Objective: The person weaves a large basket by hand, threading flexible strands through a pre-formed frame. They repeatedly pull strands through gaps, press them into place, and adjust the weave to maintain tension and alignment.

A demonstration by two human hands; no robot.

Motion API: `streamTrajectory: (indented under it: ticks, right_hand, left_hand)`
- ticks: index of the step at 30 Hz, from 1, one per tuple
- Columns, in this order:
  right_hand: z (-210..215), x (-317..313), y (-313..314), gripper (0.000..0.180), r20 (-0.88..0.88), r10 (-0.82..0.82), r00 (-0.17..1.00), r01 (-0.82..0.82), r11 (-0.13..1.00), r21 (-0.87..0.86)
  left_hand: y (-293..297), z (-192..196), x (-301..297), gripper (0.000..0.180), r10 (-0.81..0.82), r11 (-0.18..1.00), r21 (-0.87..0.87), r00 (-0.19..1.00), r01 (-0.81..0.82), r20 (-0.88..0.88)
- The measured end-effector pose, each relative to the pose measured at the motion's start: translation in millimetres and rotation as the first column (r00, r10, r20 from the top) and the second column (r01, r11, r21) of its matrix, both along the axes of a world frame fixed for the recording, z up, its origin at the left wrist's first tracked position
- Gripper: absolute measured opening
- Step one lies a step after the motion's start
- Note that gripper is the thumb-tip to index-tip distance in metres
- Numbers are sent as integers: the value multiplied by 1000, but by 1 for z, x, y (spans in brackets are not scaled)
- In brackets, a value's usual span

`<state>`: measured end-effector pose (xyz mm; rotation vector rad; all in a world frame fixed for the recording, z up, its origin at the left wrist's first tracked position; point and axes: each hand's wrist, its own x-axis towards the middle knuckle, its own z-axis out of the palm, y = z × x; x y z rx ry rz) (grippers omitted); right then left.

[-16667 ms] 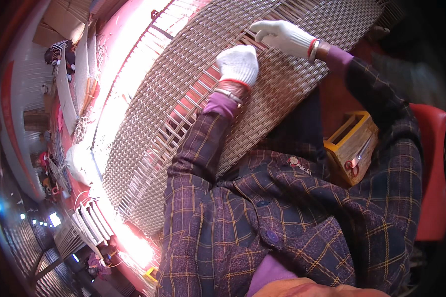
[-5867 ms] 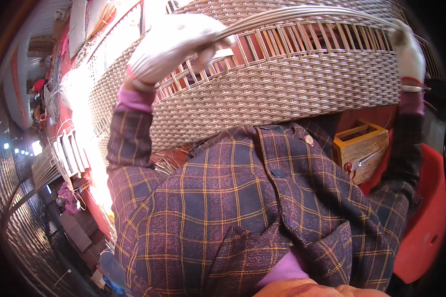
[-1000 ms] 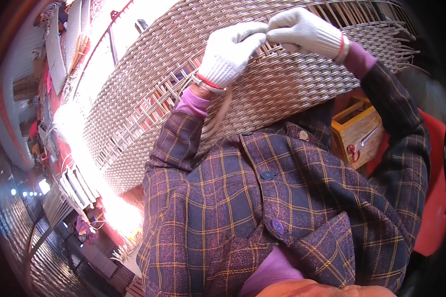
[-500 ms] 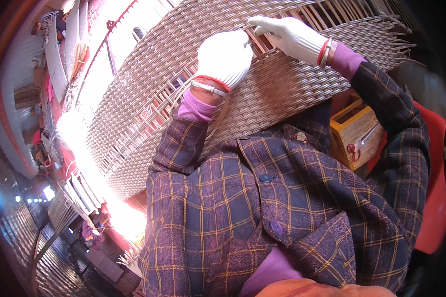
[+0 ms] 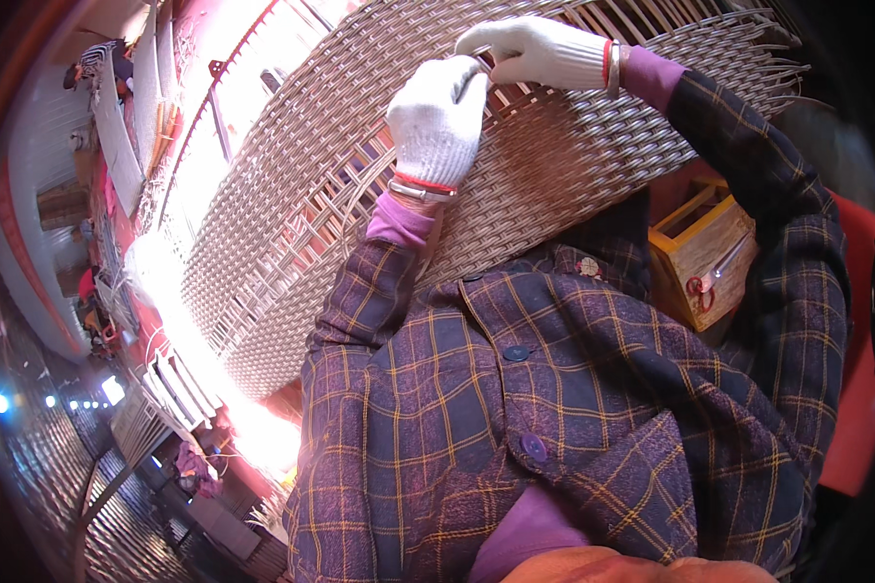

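A large woven wicker panel (image 5: 564, 146) of grey-brown flat strands lies across my lap and reaches away from me. Both of my hands wear white knit gloves with red cuffs. My left hand (image 5: 437, 121) is closed over the open strip in the middle of the weave, its fingers bent toward the right hand. Fingers curled and thumb drawn in, my right hand (image 5: 544, 53) meets the left fingertips just above the same strip. Whatever is pinched between the fingers, perhaps a strand, is hidden by the gloves.
A wooden box (image 5: 700, 253) with a yellow rim stands at my right, with red-handled scissors (image 5: 705, 287) against its side. Behind it is a red surface (image 5: 857, 340). Loose strand ends (image 5: 783, 73) stick out at the panel's right end. Bright light washes over the left side.
My right hand has moved left and its stretched fingers have curled in to meet the left. The left hand has turned more upright, its fingers near the right's.
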<state>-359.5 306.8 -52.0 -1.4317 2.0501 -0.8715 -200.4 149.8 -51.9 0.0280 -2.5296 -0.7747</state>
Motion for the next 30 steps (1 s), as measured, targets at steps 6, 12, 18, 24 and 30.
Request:
streamTrajectory:
  ticks: [6, 12, 18, 24, 30]
  right_hand:
    - [45, 0, 35, 33, 202, -106, 974, 162, 945, -285]
    - [11, -11, 64, 39, -174, -267, 948, 235, 955, -182]
    - [-45, -12, 48, 55, -207, -173, 963, 150, 981, -122]
    - [-32, -25, 34, 57, -287, -78, 955, 62, 996, -65]
    - [21, -37, 56, 34, 273, -184, 944, 209, 976, -63]
  left_hand:
    - [8, 18, -20, 26, -240, 846, 515, 961, 139, 134]
    - [19, 14, -31, 19, -168, 981, 120, 978, 153, 126]
    - [28, -15, -57, 20, -94, 914, -364, 965, 181, 243]
    - [17, -22, -59, 13, -217, 887, -393, 970, 243, 111]
    - [28, 10, -42, 22, -91, 992, 85, 995, 94, -45]
